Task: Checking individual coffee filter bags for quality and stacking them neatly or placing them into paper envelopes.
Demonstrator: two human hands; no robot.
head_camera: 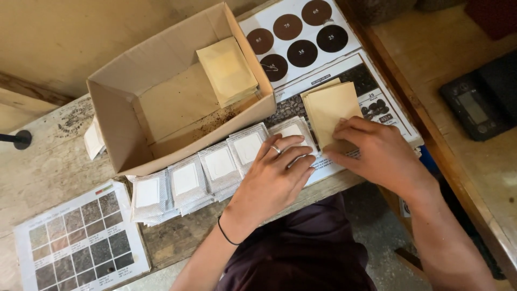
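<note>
The left hand (277,175) lay flat, its grip released and fingers spread loosely over the near end of a row of white filter sachets (215,167), the fingertips (293,143) touching the last sachet in the row. A ring sat on one finger and a thin black band circled the wrist. The right hand (377,153) rested palm down beside it, fingers extended and pressing on the lower edge of a small stack of tan paper envelopes (329,105); nothing was clenched in it, only pinned under the fingertips.

The sachets overlapped one another in a line along the front of an open cardboard box (121,121), which held another stack of tan envelopes (227,70) leaning against its far wall, with dark crumbs on its floor. Under the right hand's stack lay a printed chart with dark brown circles (299,35). A second laminated sheet with a grid of grey-brown swatches (81,242) lay near the left edge of the rough wooden worktop (43,167). To the right, on a separate wooden surface, sat a black digital scale (479,102).
</note>
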